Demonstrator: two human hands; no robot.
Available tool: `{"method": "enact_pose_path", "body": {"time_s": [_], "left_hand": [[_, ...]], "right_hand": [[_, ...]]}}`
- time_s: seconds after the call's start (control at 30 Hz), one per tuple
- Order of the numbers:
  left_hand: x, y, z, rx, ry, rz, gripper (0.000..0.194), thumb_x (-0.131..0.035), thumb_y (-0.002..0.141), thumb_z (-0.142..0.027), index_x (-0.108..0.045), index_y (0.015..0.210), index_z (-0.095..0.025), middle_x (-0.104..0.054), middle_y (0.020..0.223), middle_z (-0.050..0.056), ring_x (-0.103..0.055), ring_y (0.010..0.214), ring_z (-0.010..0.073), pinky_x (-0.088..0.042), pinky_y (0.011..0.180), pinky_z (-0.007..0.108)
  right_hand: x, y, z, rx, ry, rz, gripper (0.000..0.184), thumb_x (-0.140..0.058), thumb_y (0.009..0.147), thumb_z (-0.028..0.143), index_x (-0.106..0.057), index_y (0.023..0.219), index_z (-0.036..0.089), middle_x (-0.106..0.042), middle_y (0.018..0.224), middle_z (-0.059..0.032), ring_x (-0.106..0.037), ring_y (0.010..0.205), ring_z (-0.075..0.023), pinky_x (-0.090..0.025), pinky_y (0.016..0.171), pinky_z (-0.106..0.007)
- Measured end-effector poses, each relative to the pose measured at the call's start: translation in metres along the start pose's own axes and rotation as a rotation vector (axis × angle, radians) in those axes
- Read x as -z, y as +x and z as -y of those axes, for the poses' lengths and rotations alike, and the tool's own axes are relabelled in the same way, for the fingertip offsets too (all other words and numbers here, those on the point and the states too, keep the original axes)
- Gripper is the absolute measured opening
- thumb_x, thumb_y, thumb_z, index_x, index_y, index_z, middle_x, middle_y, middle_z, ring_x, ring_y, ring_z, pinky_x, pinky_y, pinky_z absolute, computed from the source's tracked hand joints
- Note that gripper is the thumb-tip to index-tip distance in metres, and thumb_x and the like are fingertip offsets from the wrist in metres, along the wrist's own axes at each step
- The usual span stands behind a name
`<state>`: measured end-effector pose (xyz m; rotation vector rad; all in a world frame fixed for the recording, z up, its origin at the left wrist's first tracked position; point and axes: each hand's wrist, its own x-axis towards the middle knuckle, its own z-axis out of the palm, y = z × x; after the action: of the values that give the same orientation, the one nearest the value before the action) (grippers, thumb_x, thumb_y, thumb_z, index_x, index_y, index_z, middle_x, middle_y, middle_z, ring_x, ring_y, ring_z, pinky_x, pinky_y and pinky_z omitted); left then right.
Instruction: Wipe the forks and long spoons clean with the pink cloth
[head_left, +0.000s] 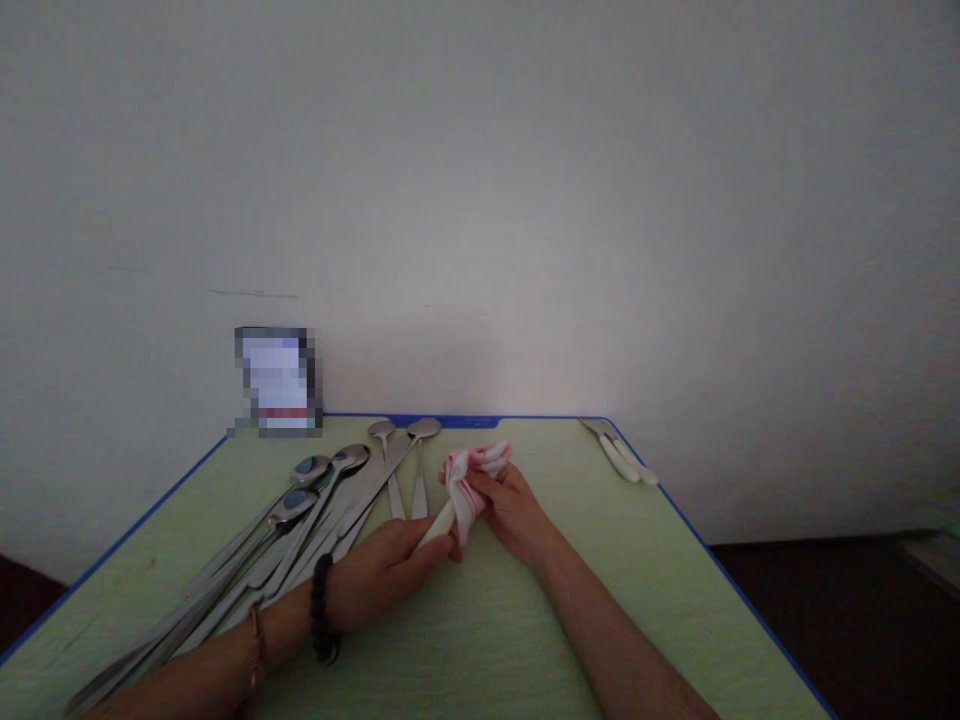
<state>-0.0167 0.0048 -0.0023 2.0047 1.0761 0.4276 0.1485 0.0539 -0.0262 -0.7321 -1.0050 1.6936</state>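
My left hand (390, 570) is closed around the white handle of a utensil (437, 528) near the middle of the green table (525, 620). My right hand (514, 508) is closed on a white cloth with red stripes (472, 475), which is wrapped over the utensil's other end. That end is hidden inside the cloth. Both hands rest low on the table, almost touching each other. A dark bead bracelet sits on my left wrist.
Several long metal spoons (330, 500) lie fanned out on the table's left half, just left of my left hand. Two white-handled utensils (622, 455) lie at the far right corner. A small blurred-out box (277, 380) stands at the back left by the white wall.
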Motion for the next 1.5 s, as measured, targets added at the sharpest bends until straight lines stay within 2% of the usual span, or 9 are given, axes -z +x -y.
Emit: {"method": "enact_pose_path", "body": {"time_s": [0.1, 0.2, 0.47, 0.57, 0.67, 0.73, 0.93, 1.17, 1.5], "left_hand": [[0.0, 0.0, 0.002, 0.015, -0.02, 0.018, 0.042, -0.028, 0.09, -0.046, -0.058, 0.087, -0.017, -0.038, 0.055, -0.006, -0.038, 0.051, 0.0105, -0.03, 0.048, 0.019], [-0.001, -0.001, 0.0, 0.008, 0.019, -0.002, 0.042, -0.029, 0.09, -0.046, -0.059, 0.087, -0.017, -0.042, 0.058, -0.005, -0.04, 0.053, 0.0108, -0.031, 0.05, 0.019], [0.001, -0.001, -0.002, -0.035, 0.051, -0.006, 0.042, -0.027, 0.09, -0.045, -0.058, 0.087, -0.017, -0.052, 0.067, -0.002, -0.047, 0.06, 0.0129, -0.036, 0.056, 0.02], [0.001, -0.002, -0.002, -0.06, 0.056, 0.005, 0.041, -0.026, 0.091, -0.044, -0.057, 0.088, -0.017, -0.056, 0.071, -0.001, -0.05, 0.062, 0.0134, -0.038, 0.06, 0.021], [0.002, -0.003, -0.004, -0.06, 0.05, 0.002, 0.041, -0.026, 0.091, -0.044, -0.056, 0.089, -0.017, -0.058, 0.073, 0.0, -0.051, 0.064, 0.014, -0.038, 0.061, 0.021], [0.003, -0.003, -0.006, -0.059, 0.048, 0.004, 0.042, -0.025, 0.091, -0.045, -0.056, 0.088, -0.017, -0.056, 0.071, 0.0, -0.05, 0.063, 0.0138, -0.038, 0.059, 0.021], [0.001, -0.002, -0.004, -0.05, 0.035, -0.009, 0.041, -0.027, 0.091, -0.044, -0.056, 0.084, -0.016, -0.054, 0.069, -0.002, -0.047, 0.061, 0.0122, -0.036, 0.058, 0.02], [0.0, -0.001, -0.003, -0.005, 0.003, 0.0, 0.044, -0.026, 0.091, -0.046, -0.058, 0.087, -0.016, -0.042, 0.057, -0.005, -0.041, 0.052, 0.0107, -0.032, 0.051, 0.019], [-0.001, -0.001, -0.002, 0.004, 0.057, -0.013, 0.047, -0.025, 0.09, -0.046, -0.06, 0.087, -0.016, -0.048, 0.061, -0.003, -0.046, 0.058, 0.0123, -0.035, 0.055, 0.021]], "right_hand": [[-0.001, -0.002, 0.003, -0.036, 0.087, 0.04, 0.028, -0.061, 0.061, 0.013, -0.063, 0.089, 0.017, -0.069, 0.086, -0.0043, -0.064, 0.079, -0.0183, -0.047, 0.075, -0.031], [-0.002, -0.003, 0.004, -0.051, 0.129, 0.047, 0.039, -0.056, 0.056, 0.007, -0.062, 0.092, 0.019, -0.069, 0.091, -0.0038, -0.064, 0.082, -0.0184, -0.047, 0.077, -0.031], [-0.008, -0.004, 0.006, -0.054, 0.1, -0.018, 0.024, -0.057, 0.056, 0.011, -0.062, 0.079, 0.015, -0.068, 0.077, -0.0032, -0.064, 0.074, -0.0179, -0.048, 0.066, -0.027], [-0.01, -0.005, 0.009, -0.092, 0.142, 0.0, 0.019, -0.06, 0.063, 0.024, -0.062, 0.079, 0.014, -0.068, 0.076, -0.0042, -0.064, 0.066, -0.0175, -0.049, 0.061, -0.028], [-0.011, -0.006, 0.011, -0.12, 0.15, 0.04, 0.034, -0.057, 0.071, 0.046, -0.063, 0.082, 0.014, -0.067, 0.073, -0.0052, -0.063, 0.062, -0.0168, -0.049, 0.057, -0.028], [-0.011, -0.005, 0.01, -0.123, 0.126, 0.039, 0.04, -0.056, 0.072, 0.052, -0.062, 0.085, 0.014, -0.066, 0.07, -0.0049, -0.062, 0.061, -0.0169, -0.047, 0.052, -0.027], [-0.012, -0.003, 0.004, -0.095, 0.051, -0.065, 0.032, -0.065, 0.069, 0.042, -0.06, 0.084, 0.016, -0.067, 0.072, -0.0036, -0.062, 0.06, -0.0162, -0.044, 0.046, -0.023], [-0.01, -0.003, 0.005, -0.088, 0.101, -0.032, 0.03, -0.067, 0.068, 0.04, -0.057, 0.085, 0.019, -0.068, 0.08, -0.0029, -0.063, 0.062, -0.0154, -0.048, 0.057, -0.027], [-0.01, -0.003, 0.006, -0.117, 0.104, -0.039, 0.026, -0.061, 0.066, 0.024, -0.057, 0.092, 0.019, -0.069, 0.084, -0.0044, -0.065, 0.067, -0.018, -0.05, 0.056, -0.028]]}}
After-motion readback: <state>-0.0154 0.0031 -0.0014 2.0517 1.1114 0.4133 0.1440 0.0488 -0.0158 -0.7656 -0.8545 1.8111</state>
